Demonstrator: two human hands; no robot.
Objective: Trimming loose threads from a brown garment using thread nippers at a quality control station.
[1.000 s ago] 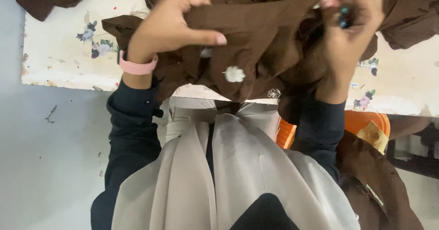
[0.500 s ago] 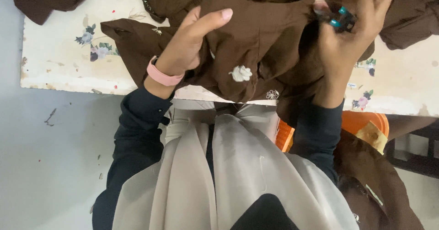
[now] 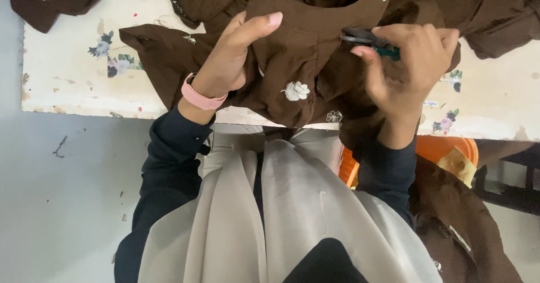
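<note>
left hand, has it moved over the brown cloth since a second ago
Yes. The left hand has shifted from gripping the fold to lying with fingers stretched, nearer the white embroidered flower on the brown garment.

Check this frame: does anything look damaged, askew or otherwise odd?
Only the table: its flowered covering is stained, chipped along the front edge. The brown garment is bunched under the left hand; the right hand grips a small teal-handled cutter. No visible tear.
</note>
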